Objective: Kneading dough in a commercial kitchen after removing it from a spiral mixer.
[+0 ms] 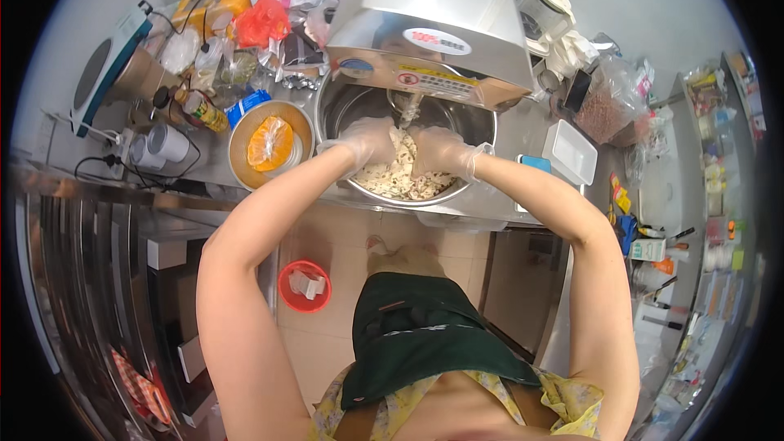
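Our clear-gloved left hand (371, 140) and right hand (439, 151) touch pale, dark-flecked crumbly mix (400, 175) between them, inside round steel bowl (333, 110); can't tell grip. Flecks look spread, mix unbound: probably midway.

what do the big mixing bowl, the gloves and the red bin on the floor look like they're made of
Mixing bowl: metal, likely stainless steel, polished; its silvery wall carries bright reflections.
Gloves: probably thin plastic film, slightly glossy; they are see-through and wrinkle loosely at the cuffs.
Red bin: most likely plastic, smooth-looking; it has one even, opaque colour and a rounded rim.
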The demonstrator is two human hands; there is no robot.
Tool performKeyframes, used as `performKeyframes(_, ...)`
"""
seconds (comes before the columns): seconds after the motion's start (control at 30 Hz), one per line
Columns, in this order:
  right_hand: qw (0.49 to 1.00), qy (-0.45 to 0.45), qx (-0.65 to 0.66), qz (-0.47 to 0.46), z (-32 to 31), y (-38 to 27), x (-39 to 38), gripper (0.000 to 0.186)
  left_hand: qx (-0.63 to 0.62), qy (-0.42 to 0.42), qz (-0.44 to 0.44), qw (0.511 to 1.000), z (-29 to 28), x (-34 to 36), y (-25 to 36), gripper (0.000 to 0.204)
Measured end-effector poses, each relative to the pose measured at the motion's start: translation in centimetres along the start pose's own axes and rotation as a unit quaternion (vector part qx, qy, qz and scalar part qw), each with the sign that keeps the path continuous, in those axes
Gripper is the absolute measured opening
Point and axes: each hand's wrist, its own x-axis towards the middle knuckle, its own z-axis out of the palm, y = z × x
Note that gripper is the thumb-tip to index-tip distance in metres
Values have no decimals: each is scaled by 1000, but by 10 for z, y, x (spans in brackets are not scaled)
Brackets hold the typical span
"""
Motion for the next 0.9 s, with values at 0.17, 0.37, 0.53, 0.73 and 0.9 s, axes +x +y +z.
performKeyframes(0.17, 987, 156, -20, -26, 7, -13, -26, 35, -18, 96, -16, 995, -3, -53, 23, 46)
performKeyframes(0.37, 878, 445, -3, -175, 10, -12, -83, 30, 22, 360, 85, 929, -14, -123, 72, 44)
performKeyframes(0.53, 762, 597, 46, -244, -30, -16, -168, 35, 113, 471, 179, 856, -49, -190, 167, 46)
performKeyframes(0.73, 668, 726, -20, -161, -11, 39, -325, 22, 93, 484, 342, 800, -13, -226, 307, 51)
performKeyframes(0.9, 660, 733, -159, 36, 40, 92, -499, 24, -26, 410, 527, 744, 58, -227, 431, 61)
